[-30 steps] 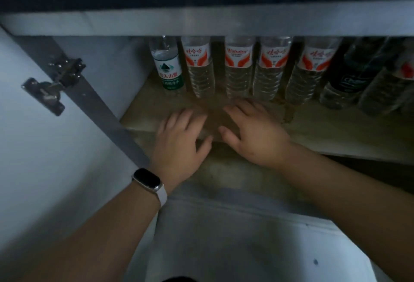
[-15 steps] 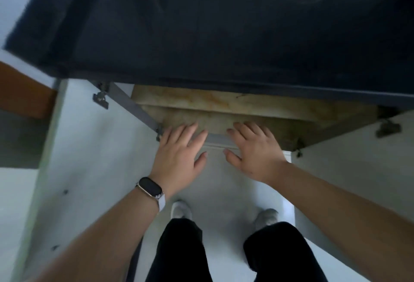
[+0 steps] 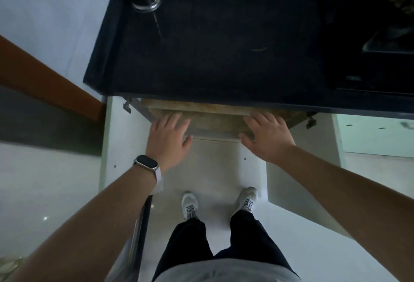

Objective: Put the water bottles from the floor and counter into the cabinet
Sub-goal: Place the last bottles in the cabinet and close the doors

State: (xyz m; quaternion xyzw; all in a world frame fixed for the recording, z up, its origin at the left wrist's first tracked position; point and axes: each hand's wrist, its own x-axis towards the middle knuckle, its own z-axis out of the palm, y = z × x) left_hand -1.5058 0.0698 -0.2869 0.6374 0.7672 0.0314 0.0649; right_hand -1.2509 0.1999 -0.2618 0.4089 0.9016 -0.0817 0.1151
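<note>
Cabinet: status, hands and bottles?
Left hand and right hand open, empty, spread at the cabinet front edge. Both doors open. No water bottles visible in this view. Nothing blocking.

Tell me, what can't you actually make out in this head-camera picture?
- Cabinet interior: hidden under the dark counter; no bottles show.
- Objects at the counter's far right: dark, blurred, cut by the frame edge.
- Left hand and right hand: open and empty, but contact with the cabinet edge is unclear.

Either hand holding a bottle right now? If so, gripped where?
Nothing is held. The left hand and right hand are both open, fingers spread, empty, at the front edge of the open cabinet. No bottle is visible.
</note>
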